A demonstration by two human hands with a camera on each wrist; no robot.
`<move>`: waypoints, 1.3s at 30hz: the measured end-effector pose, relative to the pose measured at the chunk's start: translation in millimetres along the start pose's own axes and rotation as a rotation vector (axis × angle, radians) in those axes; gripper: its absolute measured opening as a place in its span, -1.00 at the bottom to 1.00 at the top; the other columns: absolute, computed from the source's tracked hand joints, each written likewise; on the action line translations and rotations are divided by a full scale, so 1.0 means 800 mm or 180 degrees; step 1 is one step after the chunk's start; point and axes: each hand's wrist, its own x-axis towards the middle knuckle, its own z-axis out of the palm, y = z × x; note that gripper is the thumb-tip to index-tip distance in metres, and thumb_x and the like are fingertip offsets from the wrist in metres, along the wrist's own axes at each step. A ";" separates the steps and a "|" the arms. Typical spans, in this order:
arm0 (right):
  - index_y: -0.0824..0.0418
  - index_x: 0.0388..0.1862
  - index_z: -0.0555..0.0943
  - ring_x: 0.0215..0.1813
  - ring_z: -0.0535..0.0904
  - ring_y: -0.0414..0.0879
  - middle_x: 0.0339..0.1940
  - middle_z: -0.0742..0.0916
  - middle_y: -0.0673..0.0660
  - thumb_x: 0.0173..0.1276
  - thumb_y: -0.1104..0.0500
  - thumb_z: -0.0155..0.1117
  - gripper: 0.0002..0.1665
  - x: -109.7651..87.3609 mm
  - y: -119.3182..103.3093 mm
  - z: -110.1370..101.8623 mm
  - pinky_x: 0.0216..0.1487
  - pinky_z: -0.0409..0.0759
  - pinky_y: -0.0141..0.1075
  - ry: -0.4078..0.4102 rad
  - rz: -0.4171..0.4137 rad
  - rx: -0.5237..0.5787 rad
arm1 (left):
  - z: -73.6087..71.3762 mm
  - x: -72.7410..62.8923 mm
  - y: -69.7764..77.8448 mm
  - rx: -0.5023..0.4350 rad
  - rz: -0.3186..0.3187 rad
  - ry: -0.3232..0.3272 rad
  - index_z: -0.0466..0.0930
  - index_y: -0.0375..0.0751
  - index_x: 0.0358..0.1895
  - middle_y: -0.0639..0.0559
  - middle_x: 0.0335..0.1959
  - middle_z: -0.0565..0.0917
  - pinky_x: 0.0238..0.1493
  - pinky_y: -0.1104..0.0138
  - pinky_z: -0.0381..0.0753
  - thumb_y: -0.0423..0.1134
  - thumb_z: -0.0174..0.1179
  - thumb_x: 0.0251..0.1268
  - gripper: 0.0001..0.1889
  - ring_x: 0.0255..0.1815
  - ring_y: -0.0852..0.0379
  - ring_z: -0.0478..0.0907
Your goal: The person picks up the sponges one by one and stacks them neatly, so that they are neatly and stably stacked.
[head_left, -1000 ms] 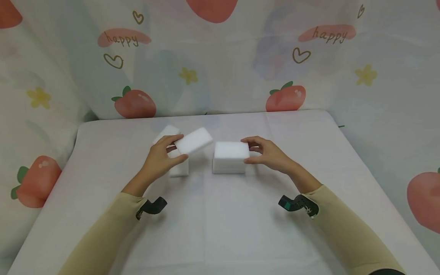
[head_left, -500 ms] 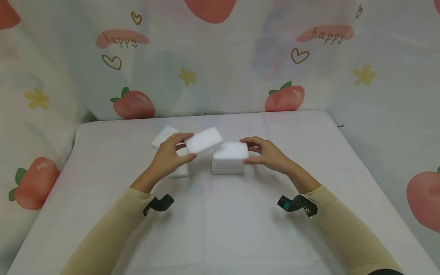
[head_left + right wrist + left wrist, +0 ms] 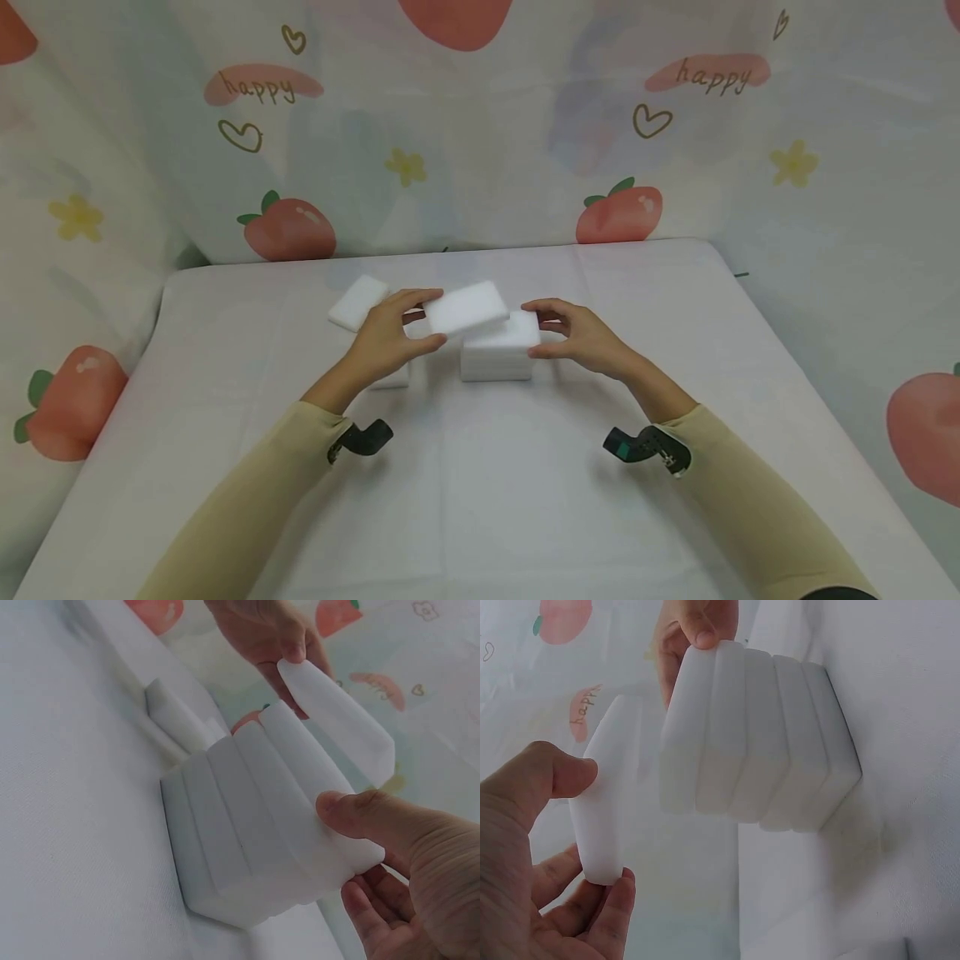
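- Left hand (image 3: pixel 386 337) pinches 1 block (image 3: pixel 467 309) above the 5-high stack (image 3: pixel 497 365); right hand (image 3: pixel 581 337) clamps the stack's top.
- Left hand half-hides loose blocks (image 3: pixel 358 302) — count unclear.
- White table (image 3: pixel 465 483); fruit-print curtain (image 3: pixel 480 125) behind.

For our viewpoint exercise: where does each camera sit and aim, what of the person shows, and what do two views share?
Head: on the head, facing forward and down over the table; left hand, right hand and sleeves show.
Left wrist: on that wrist, facing the held white block and stack; left hand near, right hand beyond.
Right wrist: on that wrist, facing the stack; right hand near, left hand beyond.
Both wrist views share the stack and that block.
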 end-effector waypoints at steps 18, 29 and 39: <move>0.24 0.39 0.37 0.37 0.43 0.16 0.36 0.47 0.21 0.14 0.25 0.53 -0.15 -0.002 -0.001 0.001 0.30 0.49 -0.01 0.0029 0.0046 0.0043 | 0.022 0.016 0.010 -0.0010 0.0170 -0.0199 0.49 -0.17 0.31 -0.03 0.27 0.52 0.26 0.23 0.52 -0.30 0.41 0.13 -0.39 0.22 -0.02 0.55; 0.29 0.39 0.35 0.38 0.43 0.15 0.35 0.48 0.23 0.12 0.25 0.54 -0.12 -0.002 0.000 0.001 0.33 0.47 -0.06 0.0002 -0.0006 0.0067 | 0.032 0.024 0.012 0.0041 0.0302 -0.0321 0.49 -0.17 0.31 -0.02 0.29 0.50 0.25 0.37 0.50 -0.32 0.38 0.15 -0.41 0.26 0.01 0.54; 0.30 0.36 0.37 0.38 0.43 0.16 0.34 0.49 0.23 0.10 0.24 0.55 -0.14 -0.003 0.003 0.000 0.36 0.43 0.01 0.0014 0.0002 0.0120 | 0.037 0.028 0.012 0.0087 0.0300 -0.0406 0.50 -0.15 0.30 -0.03 0.28 0.51 0.26 0.34 0.51 -0.31 0.36 0.15 -0.42 0.27 0.03 0.52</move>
